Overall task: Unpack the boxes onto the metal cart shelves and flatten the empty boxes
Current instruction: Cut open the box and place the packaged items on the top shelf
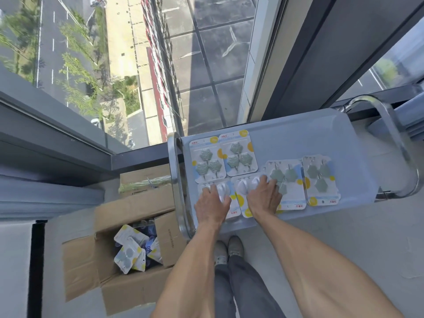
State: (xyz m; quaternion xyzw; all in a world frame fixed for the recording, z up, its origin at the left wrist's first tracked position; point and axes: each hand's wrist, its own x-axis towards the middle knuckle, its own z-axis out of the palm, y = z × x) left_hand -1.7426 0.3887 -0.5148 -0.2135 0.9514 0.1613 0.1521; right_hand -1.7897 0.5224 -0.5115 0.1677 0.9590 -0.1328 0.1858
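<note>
Floor-to-ceiling glass is backing the cart shelf (298,134). I am pressing my left hand (212,204) and right hand (263,198), fingers flat, onto 2 white-hook packs (243,191), squaring them beside 4 green-hook packs (238,153); open box (128,244) remains unemptied.

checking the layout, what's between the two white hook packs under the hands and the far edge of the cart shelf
In the head view, two green hook packs lie side by side between them and the shelf's far edge.

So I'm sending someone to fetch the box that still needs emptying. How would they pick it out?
Start at the metal cart by the window. On the floor at its left end sits an open cardboard box, flaps spread, with hook packs loose inside. The box behind it, against the window frame, is shut with a green bundle on top.
</note>
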